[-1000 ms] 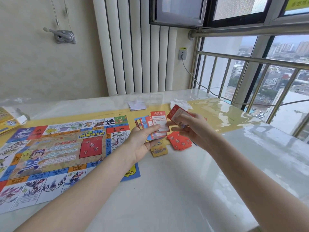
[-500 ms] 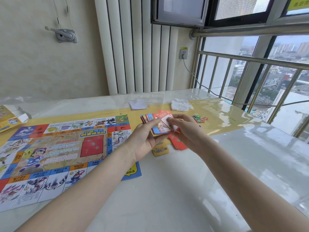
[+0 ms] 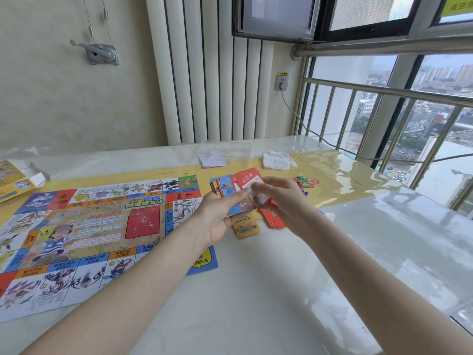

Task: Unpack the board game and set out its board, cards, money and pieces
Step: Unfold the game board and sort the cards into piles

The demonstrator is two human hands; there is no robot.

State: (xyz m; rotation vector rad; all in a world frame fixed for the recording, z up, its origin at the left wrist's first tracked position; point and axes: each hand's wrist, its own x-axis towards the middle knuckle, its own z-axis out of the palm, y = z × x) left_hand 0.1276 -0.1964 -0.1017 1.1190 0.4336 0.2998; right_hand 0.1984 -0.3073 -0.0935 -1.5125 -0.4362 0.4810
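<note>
Board (image 3: 84, 234) lies left of card piles (image 3: 258, 224) on table (image 3: 281, 290).

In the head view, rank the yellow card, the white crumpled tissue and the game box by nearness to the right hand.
From the right hand:
1. Yellow card, on the table just below and left of it.
2. White crumpled tissue, beyond it near the window.
3. Game box, at the far left edge.

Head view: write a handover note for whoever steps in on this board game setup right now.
Left hand grips a fanned stack of cards above the table. Right hand pinches one card off that fan.
Board lies unfolded on the left.
Red cards and a yellow pile lie on the table under the hands; small pieces sit further right.
Done: board out, some cards down.
Left: finish sorting the held cards. No money is clearly visible.
</note>
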